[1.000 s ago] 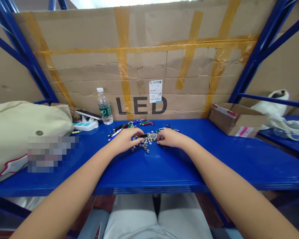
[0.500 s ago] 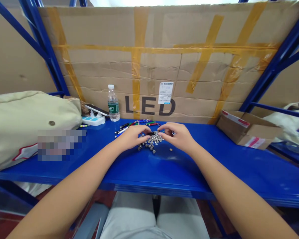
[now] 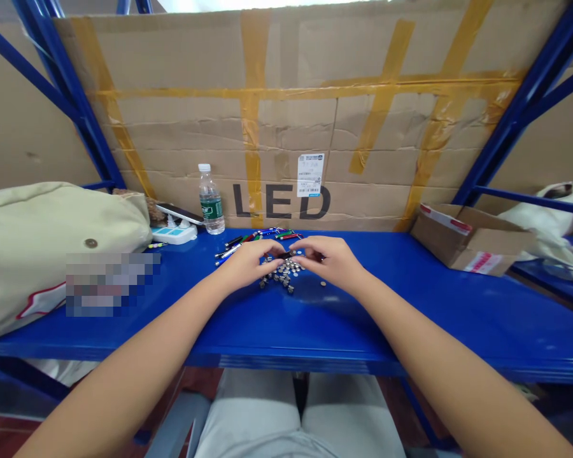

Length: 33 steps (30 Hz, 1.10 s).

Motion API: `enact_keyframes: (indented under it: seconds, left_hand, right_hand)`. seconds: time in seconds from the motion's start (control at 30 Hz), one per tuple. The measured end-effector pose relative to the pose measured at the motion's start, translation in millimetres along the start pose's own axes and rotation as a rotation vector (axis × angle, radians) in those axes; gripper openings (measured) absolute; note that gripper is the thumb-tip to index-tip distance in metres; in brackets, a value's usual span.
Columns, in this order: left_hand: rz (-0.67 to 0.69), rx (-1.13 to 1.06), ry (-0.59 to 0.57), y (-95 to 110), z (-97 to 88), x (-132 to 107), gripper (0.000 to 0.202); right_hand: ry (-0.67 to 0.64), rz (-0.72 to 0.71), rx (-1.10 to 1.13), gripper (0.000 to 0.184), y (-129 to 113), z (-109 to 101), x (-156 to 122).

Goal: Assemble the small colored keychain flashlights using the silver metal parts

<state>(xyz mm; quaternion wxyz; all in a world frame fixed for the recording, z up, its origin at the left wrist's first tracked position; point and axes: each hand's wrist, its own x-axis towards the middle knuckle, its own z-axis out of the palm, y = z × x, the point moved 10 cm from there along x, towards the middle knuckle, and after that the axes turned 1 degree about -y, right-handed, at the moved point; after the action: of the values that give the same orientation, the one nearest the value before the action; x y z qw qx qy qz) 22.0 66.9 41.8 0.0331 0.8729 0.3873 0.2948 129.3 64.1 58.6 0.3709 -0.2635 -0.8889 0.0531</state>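
My left hand (image 3: 251, 264) is closed, with thumb and fingers pinching a small black tube (image 3: 285, 256). Across from it, my right hand (image 3: 328, 261) has its fingertips closed at the tube's right end, on a small silver piece (image 3: 293, 252) too tiny to name surely. Below and between the hands lies a loose pile of small silver metal parts (image 3: 281, 278), some of them flat round discs. One disc (image 3: 323, 284) lies apart, under my right hand. Behind my left hand are several slim metallic tubes (image 3: 229, 252) in blue, red, green, black and silver.
On the blue table (image 3: 286, 331) stand a water bottle (image 3: 212, 202) and a white power strip (image 3: 176, 234) with a phone (image 3: 179, 213) above it. A cream bag (image 3: 52, 235) fills the left. An open cardboard box (image 3: 468, 238) sits right. Taped cardboard (image 3: 186, 127) rises behind.
The view has shifted slightly, so most things appear a little further left. My right fingertips have closed in on the black tube's end, and the gap between my hands is smaller.
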Motion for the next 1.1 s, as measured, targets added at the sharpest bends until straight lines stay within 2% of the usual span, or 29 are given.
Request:
enact_keyframes:
  seconds: [0.17,0.33,0.47,0.57,0.63,0.73,0.83,1.1]
  left_hand:
    - [-0.001,-0.006,0.023,-1.8,-1.6,0.3,0.016]
    - [0.020,0.021,0.026,-0.7,-2.4,0.2,0.016]
    - [0.016,0.039,0.015,-3.2,-0.8,0.7,0.016]
    - [-0.041,0.045,0.023,-10.7,-1.2,1.3,0.017]
    - [-0.070,0.048,0.021,-14.6,-0.9,1.4,0.017]
    - [-0.078,0.050,0.000,-16.9,1.5,1.4,0.017]
    - [-0.075,0.055,-0.023,-17.6,4.1,1.4,0.016]
    - [-0.068,0.054,-0.027,-16.4,4.9,0.8,0.017]
  right_hand:
    - [0.010,0.022,-0.066,0.023,3.3,-2.3,-2.2]
    - [-0.083,-0.064,-0.183,0.024,-8.1,5.5,-2.4]
    - [-0.111,-0.049,-0.178,0.024,-8.8,8.4,-2.2]
    - [-0.015,0.073,-0.099,0.026,8.7,-2.6,-0.8]
    - [-0.003,0.175,-0.082,0.024,28.1,-4.6,-1.3]
    - [-0.210,0.268,-0.126,0.018,55.6,16.7,-5.6]
    - [-0.424,0.267,-0.152,0.016,70.3,42.4,-13.6]
    - [-0.428,0.320,-0.234,0.018,84.9,53.6,-15.1]
